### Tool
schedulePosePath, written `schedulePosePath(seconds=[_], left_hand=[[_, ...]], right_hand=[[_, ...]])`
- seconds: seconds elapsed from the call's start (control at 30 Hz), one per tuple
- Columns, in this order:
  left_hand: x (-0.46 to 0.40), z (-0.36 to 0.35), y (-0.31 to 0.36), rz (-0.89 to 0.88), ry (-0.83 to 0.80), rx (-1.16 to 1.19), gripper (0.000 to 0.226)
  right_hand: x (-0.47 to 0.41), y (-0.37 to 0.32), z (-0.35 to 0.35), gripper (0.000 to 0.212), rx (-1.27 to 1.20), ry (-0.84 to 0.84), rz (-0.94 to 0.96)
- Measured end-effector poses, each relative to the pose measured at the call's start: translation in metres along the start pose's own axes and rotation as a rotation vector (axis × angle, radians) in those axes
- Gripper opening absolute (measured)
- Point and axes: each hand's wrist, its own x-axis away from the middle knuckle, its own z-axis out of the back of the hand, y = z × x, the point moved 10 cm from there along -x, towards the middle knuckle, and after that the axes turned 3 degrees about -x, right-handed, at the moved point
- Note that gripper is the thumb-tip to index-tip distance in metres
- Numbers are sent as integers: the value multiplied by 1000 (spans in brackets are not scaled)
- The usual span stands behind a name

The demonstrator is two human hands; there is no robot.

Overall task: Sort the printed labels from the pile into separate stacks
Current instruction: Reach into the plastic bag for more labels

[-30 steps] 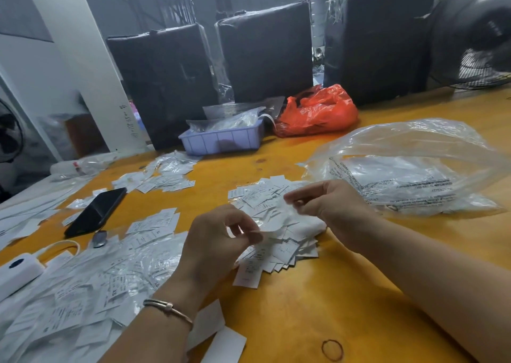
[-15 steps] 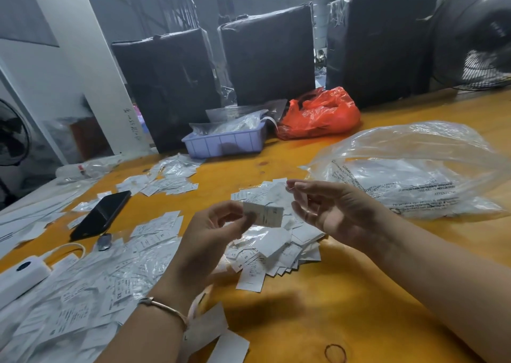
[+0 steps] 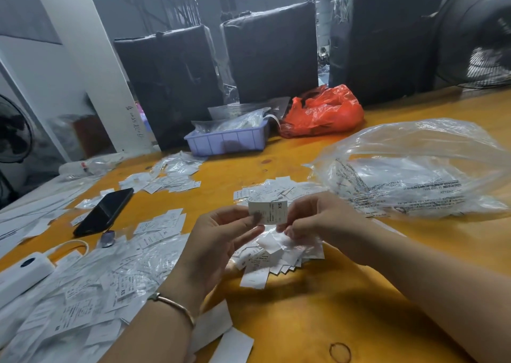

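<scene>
A small white printed label (image 3: 269, 211), marked XS, is held up above the table between both hands. My left hand (image 3: 218, 241) pinches its left edge with thumb and fingers. My right hand (image 3: 318, 218) pinches its right edge, fingers curled. Under the hands lies the pile of white labels (image 3: 276, 254) on the orange table (image 3: 318, 307). Separate stacks of labels lie at the left (image 3: 163, 224), at the far left middle (image 3: 166, 181) and behind the hands (image 3: 276, 189). A wide spread of labels and clear film (image 3: 83, 293) covers the near left.
A black phone (image 3: 105, 212) and a white power bank (image 3: 22, 274) lie at the left. A large clear plastic bag (image 3: 414, 169) sits at the right. A purple tray (image 3: 226, 140) and a red bag (image 3: 323, 112) stand at the back, before black wrapped bundles.
My left hand lifted one label out of the pile. My right hand came in from the right and took hold of the label's other edge.
</scene>
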Motion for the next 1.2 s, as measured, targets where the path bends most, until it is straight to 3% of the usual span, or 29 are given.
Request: schedulePosePath(seconds=[0.07,0.2,0.3,0.47,0.6,0.73,0.83,1.0,1.13,1.2], left_hand=[[-1,4,-2,7,42,6,22],[-3,17,-2,-4,141,69,5],[-3,16,-3,7,128,71,6],[1,4,-4,18,46,22,26],[3,-2,-1,7,-12,-11,14],[4,-12,9,-87,-75,-147,10],[6,-17,14,-123,-125,-170,16],[11,-20,18,-143,-106,-200,21],[9,-14,16,-138,-49,-206,21],[8,-13,16,-139,-38,-207,19]], right_hand=[[1,-2,-2,17,167,-15,30],[3,-6,-10,33,400,-73,83],[1,-5,-11,41,540,-71,107],[0,-13,-2,35,529,11,169],[3,-25,10,39,325,84,211],[-3,-17,23,34,-397,73,81],[-4,-7,5,37,-641,-59,-59],[-4,-8,-4,24,-675,-99,-34],[-8,-3,5,37,-617,-44,-19],[-7,-8,8,25,-489,-35,27]])
